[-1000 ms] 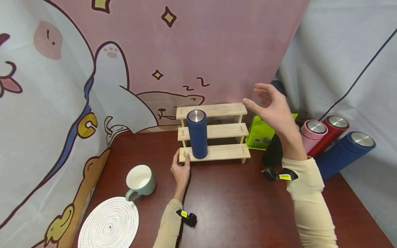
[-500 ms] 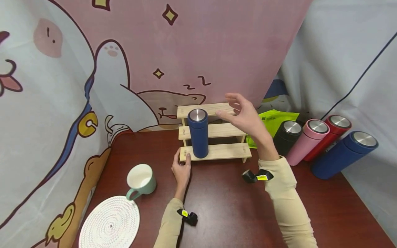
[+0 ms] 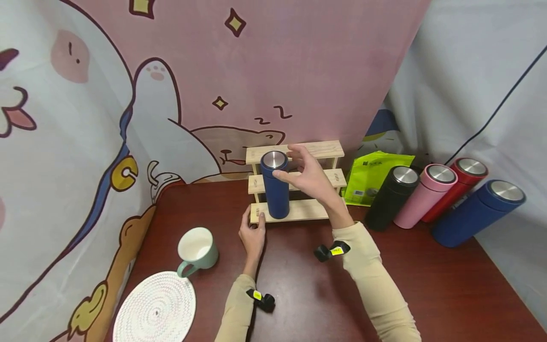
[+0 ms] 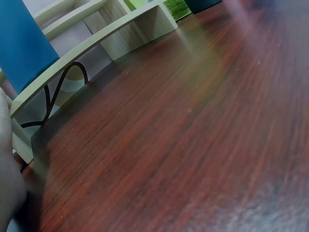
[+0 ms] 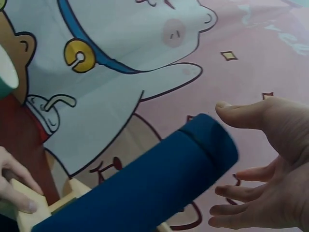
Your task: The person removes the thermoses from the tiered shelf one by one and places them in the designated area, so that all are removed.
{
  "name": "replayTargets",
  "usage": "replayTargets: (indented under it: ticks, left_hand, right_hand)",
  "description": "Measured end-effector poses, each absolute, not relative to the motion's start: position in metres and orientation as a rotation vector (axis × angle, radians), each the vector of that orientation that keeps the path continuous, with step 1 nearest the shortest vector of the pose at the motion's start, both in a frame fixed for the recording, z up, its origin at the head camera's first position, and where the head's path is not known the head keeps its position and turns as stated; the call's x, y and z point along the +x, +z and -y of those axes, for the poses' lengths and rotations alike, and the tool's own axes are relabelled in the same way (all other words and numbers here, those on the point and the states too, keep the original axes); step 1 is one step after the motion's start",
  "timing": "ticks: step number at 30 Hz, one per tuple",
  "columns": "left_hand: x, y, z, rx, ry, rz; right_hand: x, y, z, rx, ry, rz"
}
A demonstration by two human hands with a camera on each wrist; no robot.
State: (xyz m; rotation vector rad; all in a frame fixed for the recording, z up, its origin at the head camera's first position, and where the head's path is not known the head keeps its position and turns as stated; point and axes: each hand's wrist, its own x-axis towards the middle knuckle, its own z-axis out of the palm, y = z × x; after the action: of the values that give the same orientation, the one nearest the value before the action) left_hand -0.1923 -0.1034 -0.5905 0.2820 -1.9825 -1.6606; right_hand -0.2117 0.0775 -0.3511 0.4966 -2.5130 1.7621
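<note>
A three-step wooden display shelf (image 3: 308, 210) stands on the dark red table. Upright on its lowest step, near the left end, is a blue thermos (image 3: 277, 194) with a silver-topped lid. My left hand (image 3: 253, 235) grips the left end of that step, thumb on top. In the left wrist view only part of this hand (image 4: 8, 179) shows, beside the board. My right hand (image 3: 311, 178) hovers beside the thermos's upper part. The right wrist view shows its fingers spread and a gap between the hand (image 5: 275, 164) and the thermos lid (image 5: 212, 140).
On the right stand a black thermos (image 3: 391, 197), a pink thermos (image 3: 424, 197), a red thermos (image 3: 453, 190) and a second blue thermos (image 3: 476, 213). A green bag (image 3: 369, 175) is behind them. A mug (image 3: 198, 249) and a round woven mat (image 3: 155, 308) lie left.
My right hand has moved left, from near the thermoses on the right to beside the blue one on the shelf. The left hand keeps its place on the shelf.
</note>
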Motion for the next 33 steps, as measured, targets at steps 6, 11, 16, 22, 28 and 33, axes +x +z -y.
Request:
replayTargets:
  ticks: [6, 11, 16, 22, 28, 33]
  left_hand:
    - [-0.194, -0.592, 0.102, 0.274, -1.676, 1.968]
    - [-0.195, -0.594, 0.102, 0.264, -1.682, 1.973]
    - [-0.194, -0.592, 0.102, 0.277, -1.675, 1.979]
    - [-0.193, -0.589, 0.103, 0.288, -1.676, 1.968]
    - [-0.194, -0.589, 0.103, 0.285, -1.688, 1.962]
    - [-0.193, -0.589, 0.103, 0.290, -1.708, 1.956]
  right_hand:
    - [-0.213, -0.362, -0.067, 0.508, 1.703, 2.515]
    - [-0.215, -0.372, -0.058, 0.506, 1.657, 2.504]
    - [-0.215, -0.378, -0.053, 0.505, 1.588, 2.494]
    - [-0.214, -0.381, -0.054, 0.567, 1.514, 2.462]
    - [-0.204, -0.385, -0.061, 0.542, 1.494, 2.416]
    - [-0.194, -0.390, -0.071, 0.514, 1.514, 2.360]
